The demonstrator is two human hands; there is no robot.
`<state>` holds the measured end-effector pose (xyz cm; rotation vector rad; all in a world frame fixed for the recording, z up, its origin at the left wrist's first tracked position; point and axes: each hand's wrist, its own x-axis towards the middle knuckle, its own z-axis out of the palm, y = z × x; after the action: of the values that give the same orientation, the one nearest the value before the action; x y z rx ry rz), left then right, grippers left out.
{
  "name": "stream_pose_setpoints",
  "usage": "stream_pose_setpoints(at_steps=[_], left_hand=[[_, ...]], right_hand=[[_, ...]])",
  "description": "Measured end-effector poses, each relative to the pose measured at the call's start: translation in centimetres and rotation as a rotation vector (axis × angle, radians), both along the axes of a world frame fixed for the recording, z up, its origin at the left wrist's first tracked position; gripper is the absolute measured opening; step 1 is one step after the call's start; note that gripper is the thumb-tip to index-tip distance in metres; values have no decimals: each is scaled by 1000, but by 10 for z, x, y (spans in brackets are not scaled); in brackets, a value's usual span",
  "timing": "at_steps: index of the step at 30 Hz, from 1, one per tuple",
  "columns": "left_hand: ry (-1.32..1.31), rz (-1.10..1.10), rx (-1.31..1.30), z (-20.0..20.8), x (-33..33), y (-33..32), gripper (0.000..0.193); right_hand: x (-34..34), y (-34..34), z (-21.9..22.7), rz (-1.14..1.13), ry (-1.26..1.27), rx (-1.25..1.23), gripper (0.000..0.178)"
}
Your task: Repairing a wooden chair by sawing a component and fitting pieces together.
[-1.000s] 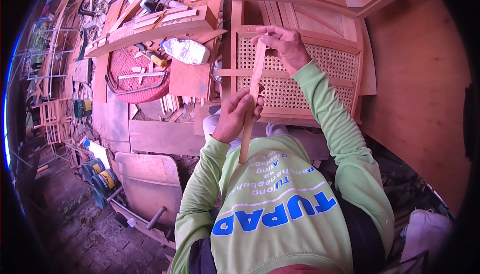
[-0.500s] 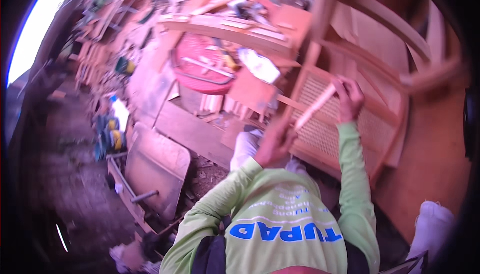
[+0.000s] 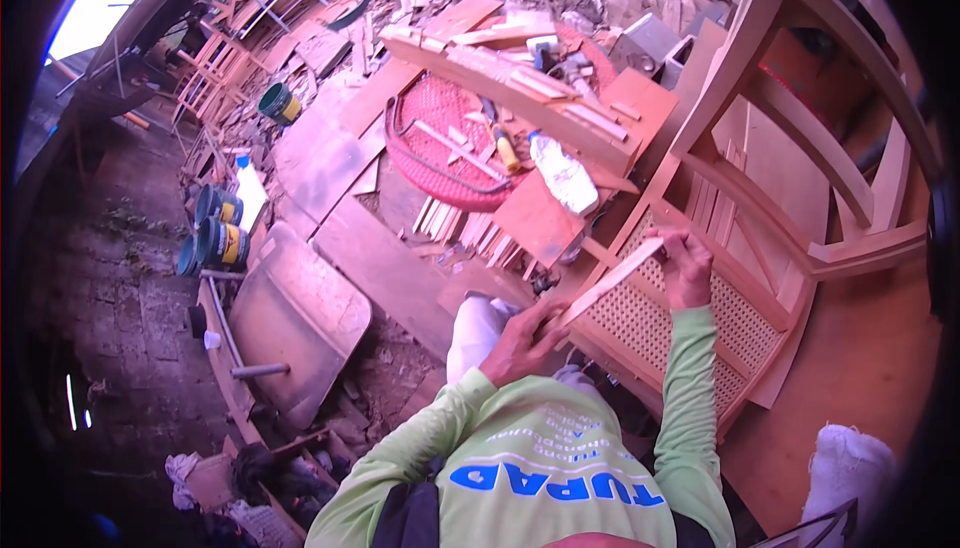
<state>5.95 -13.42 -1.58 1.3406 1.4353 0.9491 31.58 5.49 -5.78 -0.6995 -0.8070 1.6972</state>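
A thin, pale wooden strip (image 3: pixel 612 284) slants between my two hands, over the woven cane seat (image 3: pixel 735 346) of a wooden chair. My right hand (image 3: pixel 688 268) pinches its far end between thumb and fingers. At the near end, the fingers of my left hand (image 3: pixel 522 340) close around the strip's tip. The chair's bare wooden frame (image 3: pixel 790 118) lies to the right, its curved rails reaching toward the upper right.
Ahead, a round red woven surface (image 3: pixel 430 153) carries a yellow-handled tool (image 3: pixel 505 148), a saw frame and offcuts. A long wooden beam (image 3: pixel 500 78) lies across it beside a white bottle (image 3: pixel 565 173). Leftward are a metal wheelbarrow tray (image 3: pixel 305 323) and green buckets (image 3: pixel 222 244).
My left hand, blurred and just off the strip's near end before, now has its fingers on it. The right hand keeps hold of the strip. The whole view has shifted.
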Motion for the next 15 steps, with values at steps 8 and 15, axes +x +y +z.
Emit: stream_pose_setpoints(at_steps=[8, 15], left_hand=[[-424, 476, 12, -24, -21, 49, 41], [-384, 640, 90, -34, -85, 209, 31]], right_hand=[[-19, -11, 1, -98, -56, -108, 25], [-41, -39, -10, 38, -105, -142, 26]])
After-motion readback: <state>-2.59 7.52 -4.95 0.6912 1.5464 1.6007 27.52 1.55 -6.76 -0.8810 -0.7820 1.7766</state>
